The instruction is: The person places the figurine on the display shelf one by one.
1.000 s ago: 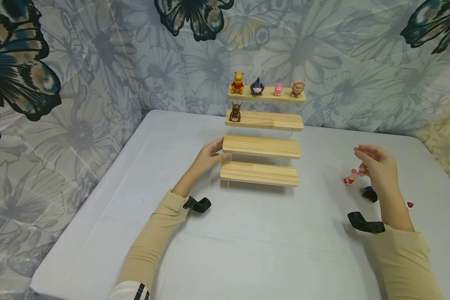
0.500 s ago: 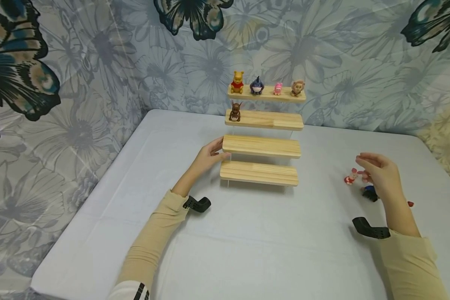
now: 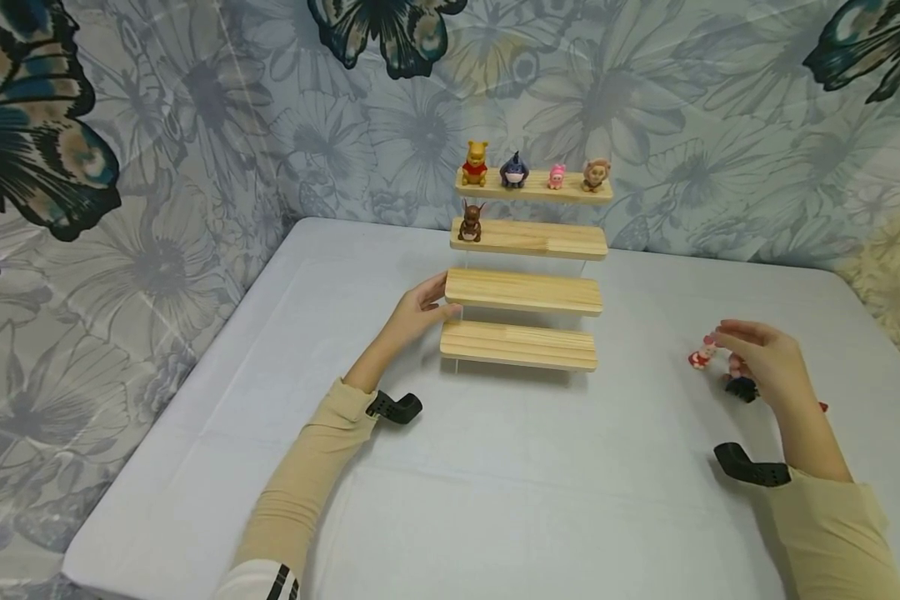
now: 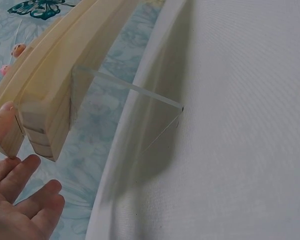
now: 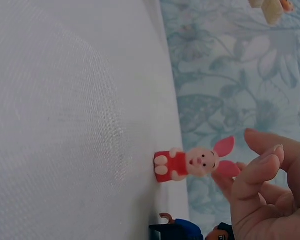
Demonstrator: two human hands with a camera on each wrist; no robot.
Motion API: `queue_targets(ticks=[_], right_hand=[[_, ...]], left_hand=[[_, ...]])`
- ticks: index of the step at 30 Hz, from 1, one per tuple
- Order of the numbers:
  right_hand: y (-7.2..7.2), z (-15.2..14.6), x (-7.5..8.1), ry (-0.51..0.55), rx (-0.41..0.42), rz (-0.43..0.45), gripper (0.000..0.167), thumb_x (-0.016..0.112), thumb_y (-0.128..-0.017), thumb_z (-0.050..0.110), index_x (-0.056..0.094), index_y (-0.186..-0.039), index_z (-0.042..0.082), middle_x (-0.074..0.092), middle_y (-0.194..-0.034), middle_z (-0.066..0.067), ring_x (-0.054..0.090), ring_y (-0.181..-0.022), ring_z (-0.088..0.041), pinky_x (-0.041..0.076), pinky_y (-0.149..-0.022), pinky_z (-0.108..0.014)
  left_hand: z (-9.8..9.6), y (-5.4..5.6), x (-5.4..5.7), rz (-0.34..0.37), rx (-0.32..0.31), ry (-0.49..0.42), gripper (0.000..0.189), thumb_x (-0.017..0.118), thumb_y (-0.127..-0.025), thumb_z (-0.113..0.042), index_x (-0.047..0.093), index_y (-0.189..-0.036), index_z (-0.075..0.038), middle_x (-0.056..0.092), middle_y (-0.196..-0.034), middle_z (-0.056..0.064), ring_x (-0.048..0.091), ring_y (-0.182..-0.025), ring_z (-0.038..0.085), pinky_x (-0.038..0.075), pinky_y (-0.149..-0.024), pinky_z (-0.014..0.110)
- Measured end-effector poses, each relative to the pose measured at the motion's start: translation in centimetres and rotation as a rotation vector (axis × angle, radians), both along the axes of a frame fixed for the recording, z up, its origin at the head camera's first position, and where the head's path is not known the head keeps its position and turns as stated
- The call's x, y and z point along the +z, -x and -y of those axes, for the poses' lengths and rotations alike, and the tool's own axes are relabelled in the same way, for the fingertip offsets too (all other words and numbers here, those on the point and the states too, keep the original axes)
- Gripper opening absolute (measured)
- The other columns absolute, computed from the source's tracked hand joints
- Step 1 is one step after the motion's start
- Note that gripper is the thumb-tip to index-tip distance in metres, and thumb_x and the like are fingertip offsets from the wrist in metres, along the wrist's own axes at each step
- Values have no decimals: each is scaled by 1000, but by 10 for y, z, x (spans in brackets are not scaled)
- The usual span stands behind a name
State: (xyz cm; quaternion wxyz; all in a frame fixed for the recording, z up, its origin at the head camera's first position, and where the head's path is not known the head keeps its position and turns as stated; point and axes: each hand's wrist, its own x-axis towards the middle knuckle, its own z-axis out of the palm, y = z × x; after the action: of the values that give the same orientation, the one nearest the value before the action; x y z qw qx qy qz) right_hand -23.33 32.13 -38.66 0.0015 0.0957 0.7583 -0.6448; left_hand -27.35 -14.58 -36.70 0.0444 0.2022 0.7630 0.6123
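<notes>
A four-tier wooden display shelf (image 3: 525,292) stands mid-table. My left hand (image 3: 418,312) grips the left end of its second tier from the bottom; in the left wrist view the thumb lies against the wooden board (image 4: 45,120) with fingers below. To the right, a small Piglet figurine (image 3: 699,357) in red stands on the white cloth. My right hand (image 3: 768,358) hovers around its head, thumb and fingers bent but apart. In the right wrist view, the fingers are beside the pink ears of the Piglet figurine (image 5: 201,161), one finger behind them. Firm contact is not visible.
A dark-haired figurine (image 3: 741,389) in blue lies beneath the right hand. A red bit (image 3: 823,407) shows behind the right wrist. On the upper tiers sit Pooh (image 3: 475,164), Eeyore (image 3: 513,170), a pink figurine (image 3: 556,176), a tan one (image 3: 596,175) and a brown one (image 3: 470,222).
My right hand has come down and slightly to the right, towards the Piglet figurine's ears. The left hand has kept its place on the shelf, and the figurines stand where they were.
</notes>
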Motion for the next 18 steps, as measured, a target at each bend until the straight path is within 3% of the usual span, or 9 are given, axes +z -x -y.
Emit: queue_targets(ticks=[6,8,13,18], right_hand=[[-5,5,8,-128,59,49,12,65,-84,20,58,-91,26,61,-77,12,47,-51,-8,43,-44,-20],[-5,6,10,-188,75,68,16,63,-85,23,56,-99,19,60,-78,15,47,-52,-7,43,-45,-20],[-3,7,11,-311,123,110,55,60,-87,26,39,-124,-8,58,-78,21,47,-54,-7,44,-46,-21],[-1,8,10,-383,178,153,60,56,-90,23,31,-129,-14,54,-76,12,47,-56,-6,46,-49,-22]], left_hand=[[-1,0,0,5,3,2,61,60,-87,-7,28,-138,3,37,-134,20,35,-123,30,30,-99,40],[-1,0,0,4,3,-8,61,60,-87,-7,27,-138,4,37,-134,21,35,-123,30,30,-99,40],[-1,1,-2,-3,2,-24,62,60,-86,-5,27,-137,5,37,-133,22,35,-122,31,30,-99,41],[-1,2,-3,1,-4,-38,62,60,-86,-4,26,-137,6,37,-133,22,34,-123,31,30,-99,40]])
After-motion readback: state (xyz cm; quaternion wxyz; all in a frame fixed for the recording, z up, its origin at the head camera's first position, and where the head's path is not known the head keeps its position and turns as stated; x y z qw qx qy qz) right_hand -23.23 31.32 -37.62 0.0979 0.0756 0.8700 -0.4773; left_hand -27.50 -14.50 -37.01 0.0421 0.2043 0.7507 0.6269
